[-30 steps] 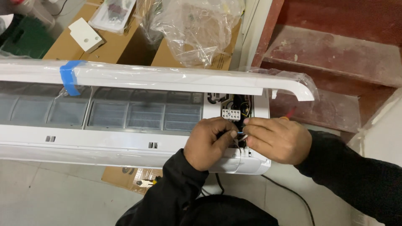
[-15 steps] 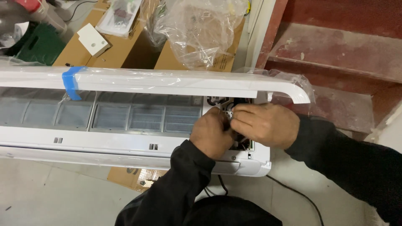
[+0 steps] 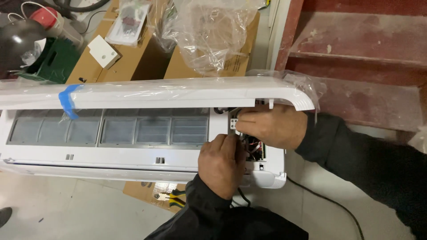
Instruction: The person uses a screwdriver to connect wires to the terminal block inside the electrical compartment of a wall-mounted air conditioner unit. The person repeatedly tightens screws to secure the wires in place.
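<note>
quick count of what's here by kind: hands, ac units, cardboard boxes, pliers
hands: 2, left hand and right hand, both at the wiring bay
air conditioner: 1
cardboard boxes: 2, and
pliers: 1
total: 6

Pale tiled floor (image 3: 66, 209) underfoot, lit evenly. Just beyond it, flattened cardboard boxes (image 3: 133, 62) topped with crumpled clear plastic (image 3: 213, 31). Left of the boxes, a green crate (image 3: 53, 60). Right of the boxes, a white door frame (image 3: 278, 31), then worn red steps (image 3: 364, 58).
</note>
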